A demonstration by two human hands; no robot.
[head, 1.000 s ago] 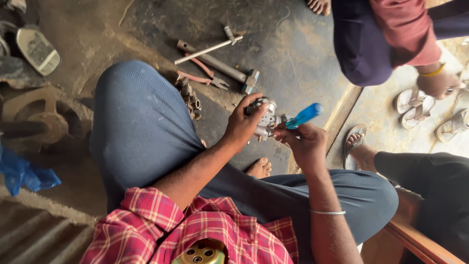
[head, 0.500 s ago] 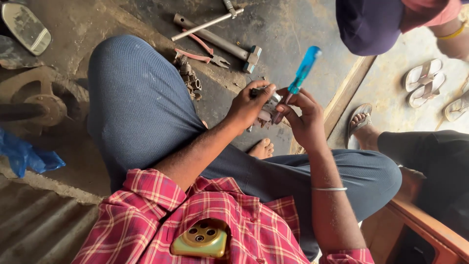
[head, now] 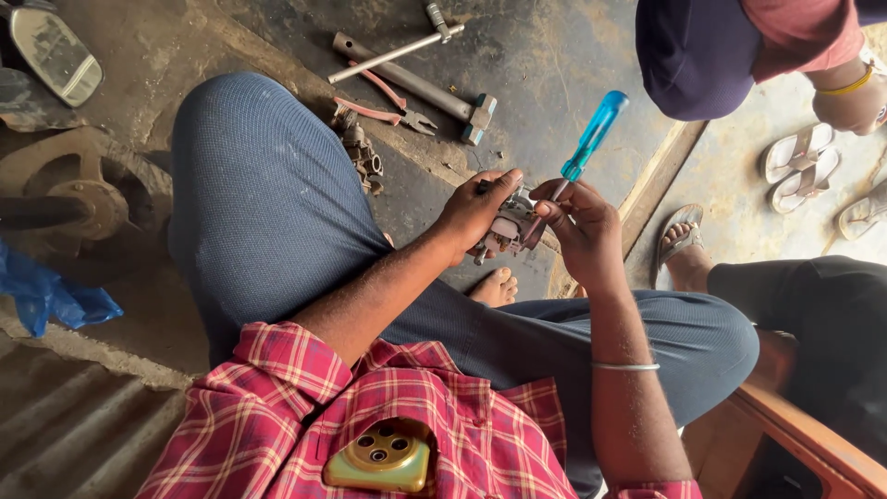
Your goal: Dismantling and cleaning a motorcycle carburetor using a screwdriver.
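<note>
A seated person in blue trousers and a red checked shirt works on a small metal engine part [head: 510,227], a grey, knobbly casting with brownish patches, held up between the knees above a stained concrete floor [head: 554,65]. The left hand [head: 479,214] is clenched around the part, thumb pressed over its top edge and fingers wrapped beneath, so that much of the casting is hidden. The right hand [head: 584,229] grips the shaft of a screwdriver [head: 577,162] with a translucent blue handle; fingers and thumb pinch it low down, the handle slants up and to the right, and the tip meets the part where the two hands come together. A thin metal bangle [head: 626,367] circles the right forearm. The shirt's chest pocket holds a gold-coloured phone [head: 381,459], its cluster of camera lenses showing above the pocket edge. On the floor beyond the left knee lie a hammer [head: 420,85] with a metal handle, a T-shaped socket wrench [head: 393,54] crossing it, red-handled pliers [head: 383,106] just beside them, and a small heap of rusty metal fittings [head: 360,155] close against the trouser leg. A crumpled blue plastic bag [head: 46,298] sits at far left near a rusted wheel [head: 74,199]. Another person in a dark blue garment [head: 702,51] leans in from the upper right, near a pair of pale sandals [head: 799,166].
</note>
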